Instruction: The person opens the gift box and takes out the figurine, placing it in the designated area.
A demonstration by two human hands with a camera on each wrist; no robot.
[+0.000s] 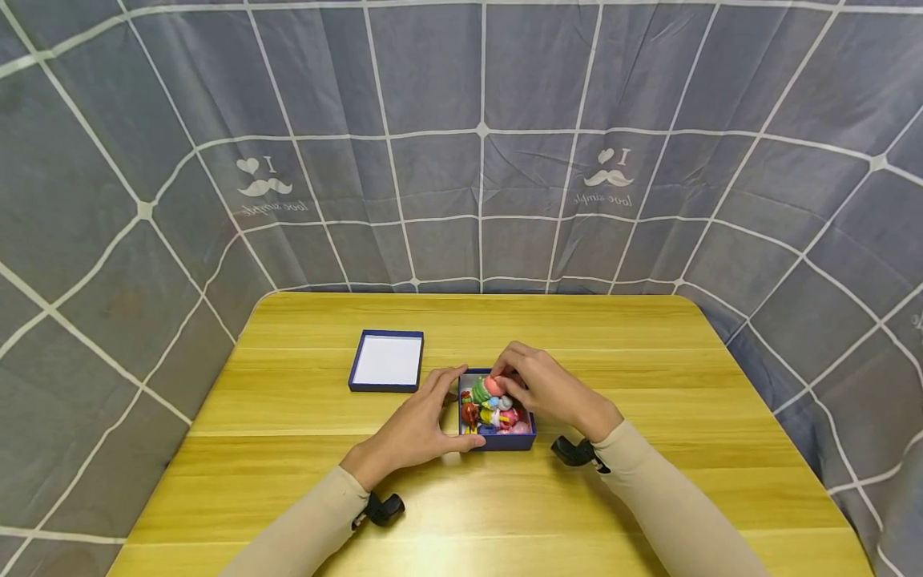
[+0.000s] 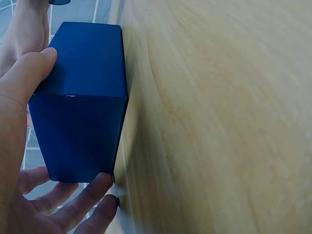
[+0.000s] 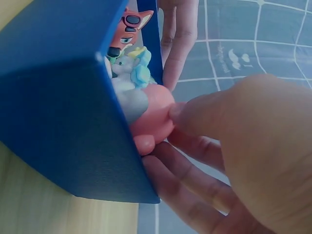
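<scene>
The blue box stands uncovered on the wood-grain counter and serves as reference for all positions. It is filled with small toy figures in mixed colours.

The left hand is clamped on the box: thumb against its near wall, fingertips round its far-left corner. The right hand is at the far-right part of the box, thumb and fingers pinching a pink figure. This figure sits at the rim of the box, its rounded pink side facing the thumb; whether it touches the bottom cannot be told. The two hands are apart, one at either side of the box.

Inside the box, a green figure lies just left of the pink one. A fox-like figure with dark eyewear on its head is at the left wall, and a grey-and-blue figure lies between it and the pink one.

Left of the box and slightly beyond it, a shallow blue lid rests white interior upward, apart from the box. Behind the box and beyond the counter hangs a grey curtain with white grid lines.
</scene>
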